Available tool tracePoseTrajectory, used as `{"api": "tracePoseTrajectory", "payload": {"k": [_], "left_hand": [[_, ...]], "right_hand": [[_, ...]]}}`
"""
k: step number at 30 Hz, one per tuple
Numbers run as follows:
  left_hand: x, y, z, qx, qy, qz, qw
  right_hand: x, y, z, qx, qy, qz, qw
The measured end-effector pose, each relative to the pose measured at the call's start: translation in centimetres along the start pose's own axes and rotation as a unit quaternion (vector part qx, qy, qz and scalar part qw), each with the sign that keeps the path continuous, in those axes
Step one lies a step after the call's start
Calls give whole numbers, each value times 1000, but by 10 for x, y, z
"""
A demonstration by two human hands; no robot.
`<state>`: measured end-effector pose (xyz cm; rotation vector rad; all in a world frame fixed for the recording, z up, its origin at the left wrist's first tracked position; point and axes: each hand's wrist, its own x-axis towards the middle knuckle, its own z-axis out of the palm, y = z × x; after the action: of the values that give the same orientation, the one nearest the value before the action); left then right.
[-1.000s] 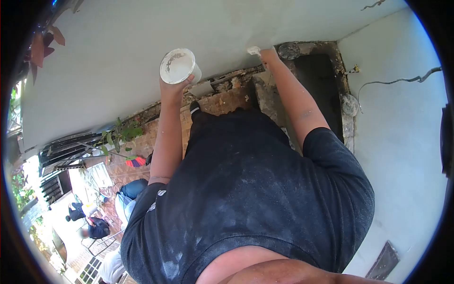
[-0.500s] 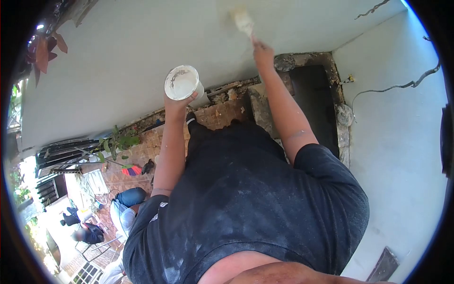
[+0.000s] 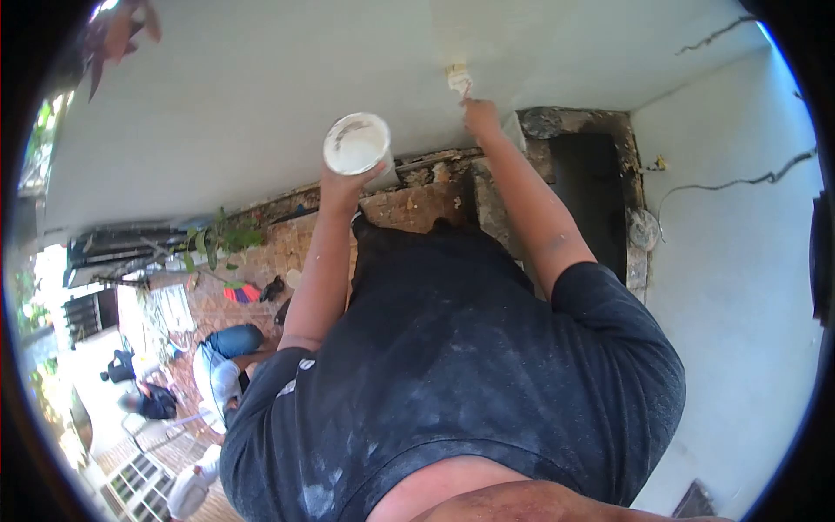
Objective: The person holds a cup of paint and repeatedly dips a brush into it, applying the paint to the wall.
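My left hand point(image 3: 352, 181) is wrapped round a white tub point(image 3: 358, 143), holding it up in front of the wall with its opening toward me. Pale paint shows inside, with dark smears on the inner side. In my right hand point(image 3: 481, 119) is a paintbrush point(image 3: 459, 79), gripped by the handle. Its bristles point away from me and appear to touch the pale wall point(image 3: 243, 113). A slightly different-toned patch shows on the wall above the brush.
Below the wall runs a rough, broken edge beside a dark opening point(image 3: 591, 204). A loose wire point(image 3: 739, 184) hangs from the right wall. Leafy stems point(image 3: 217, 244) and several people point(image 3: 222, 370) are at the lower left, on a tiled floor point(image 3: 278, 244).
My right hand and the brush have come down along the wall, closer to its lower edge. The tub is a little further right in view, and the whole view has shifted slightly.
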<state>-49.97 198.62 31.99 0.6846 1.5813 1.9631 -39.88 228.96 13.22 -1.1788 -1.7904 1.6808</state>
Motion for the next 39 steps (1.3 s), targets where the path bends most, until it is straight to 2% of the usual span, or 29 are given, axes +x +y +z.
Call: {"api": "tracePoseTrajectory", "payload": {"k": [1, 3, 5, 9, 14, 17, 20, 29, 39], "left_hand": [[0, 1, 3, 23, -2, 12, 1000], [2, 3, 7, 49, -3, 16, 999], [4, 4, 9, 54, -4, -2, 999], [10, -2, 13, 74, -12, 20, 997], [15, -5, 25, 97, -27, 49, 994], [18, -3, 25, 146, -36, 72, 986], [22, -8, 25, 162, -40, 88, 982], [26, -10, 31, 142, -104, 75, 982], [18, -7, 42, 105, -146, 57, 982]], "right_hand": [[-41, -61, -8, 126, -11, 72, 989], [-96, -140, -20, 104, -35, 39, 993], [-129, -180, -37, 135, -101, -15, 986], [-181, -237, -70, 190, -184, -112, 958], [-209, -257, -85, 228, -233, -291, 899], [-232, -275, -86, 1, -133, -263, 956], [-240, -281, -68, -32, -50, -354, 934], [-240, -294, -59, -40, -81, -266, 960], [-215, -292, -44, -100, -77, -262, 957]]}}
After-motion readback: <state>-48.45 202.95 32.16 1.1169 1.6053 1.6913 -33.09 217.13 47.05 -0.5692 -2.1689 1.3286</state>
